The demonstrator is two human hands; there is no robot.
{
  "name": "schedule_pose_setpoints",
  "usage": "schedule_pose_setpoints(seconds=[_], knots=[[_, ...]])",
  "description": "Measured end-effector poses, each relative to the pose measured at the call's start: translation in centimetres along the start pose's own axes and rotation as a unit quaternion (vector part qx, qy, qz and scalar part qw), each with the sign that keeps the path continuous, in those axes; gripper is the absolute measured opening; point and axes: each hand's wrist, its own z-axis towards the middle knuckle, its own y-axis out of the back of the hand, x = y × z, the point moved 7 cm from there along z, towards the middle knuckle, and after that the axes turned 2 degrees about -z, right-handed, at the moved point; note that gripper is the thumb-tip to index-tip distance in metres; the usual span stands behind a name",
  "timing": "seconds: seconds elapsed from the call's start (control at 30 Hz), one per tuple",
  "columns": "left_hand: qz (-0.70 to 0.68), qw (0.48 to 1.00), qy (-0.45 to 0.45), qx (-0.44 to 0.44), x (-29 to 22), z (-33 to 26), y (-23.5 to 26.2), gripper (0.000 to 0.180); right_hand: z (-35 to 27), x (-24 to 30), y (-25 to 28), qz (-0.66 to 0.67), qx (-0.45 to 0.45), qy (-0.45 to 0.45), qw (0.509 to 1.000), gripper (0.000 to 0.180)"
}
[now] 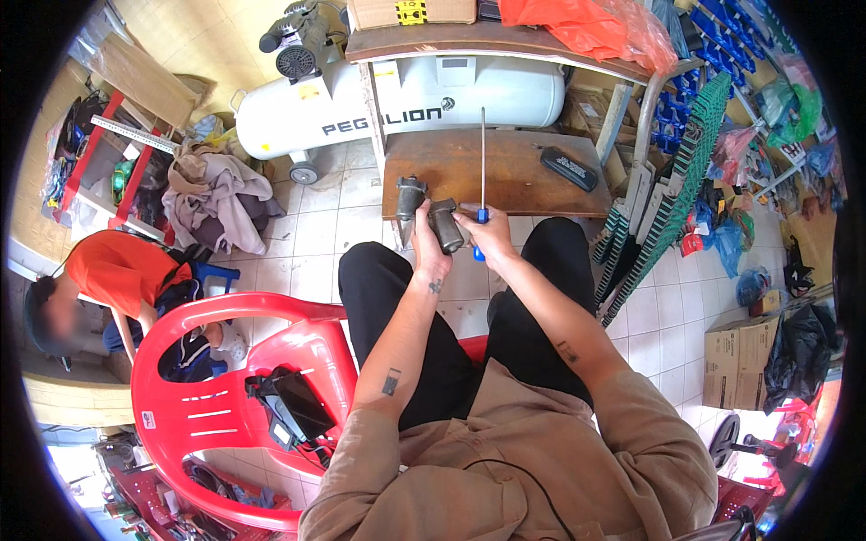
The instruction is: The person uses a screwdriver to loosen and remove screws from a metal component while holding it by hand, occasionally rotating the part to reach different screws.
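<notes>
While beyond screwdriver, black case on shelf

The left hand grips a dark metal part with stubby cylinders by the near left corner of a brown wooden shelf. Just beside it, the right hand holds a blue-handled screwdriver, shaft pointing away from the body. A black case lies near the shelf's right edge. Above, an orange plastic bag covers the worktop's right end; behind stands a white air compressor. A red plastic armchair carries a dark tablet-like device.
</notes>
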Motion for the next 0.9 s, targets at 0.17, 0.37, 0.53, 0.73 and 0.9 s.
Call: schedule_pose_setpoints(seconds=[0.17,0.37,0.53,0.73,0.9], knots=[[-0.012,0.999,0.019,0.028,0.3,0.3,-0.1,0.035,0.6,-0.9,0.7,0.004,-0.009,-0.027,1.0,0.037],[-0.005,1.0,-0.004,0.021,0.1,0.0,-0.2,0.033,0.3,-0.7,0.7,-0.011,-0.008,-0.045,0.999,0.038],[0.006,1.0,-0.01,0.018,0.1,0.0,0.0,0.033,0.0,-0.5,0.6,0.028,0.01,-0.064,0.997,0.039],[0.015,0.999,-0.001,0.034,0.2,0.3,0.0,0.034,0.5,-1.9,0.3,0.056,0.066,-0.133,0.987,0.041],[0.001,0.999,0.012,0.042,0.2,-0.1,-0.3,0.032,1.0,-2.5,0.6,0.068,0.058,-0.14,0.986,0.042]])
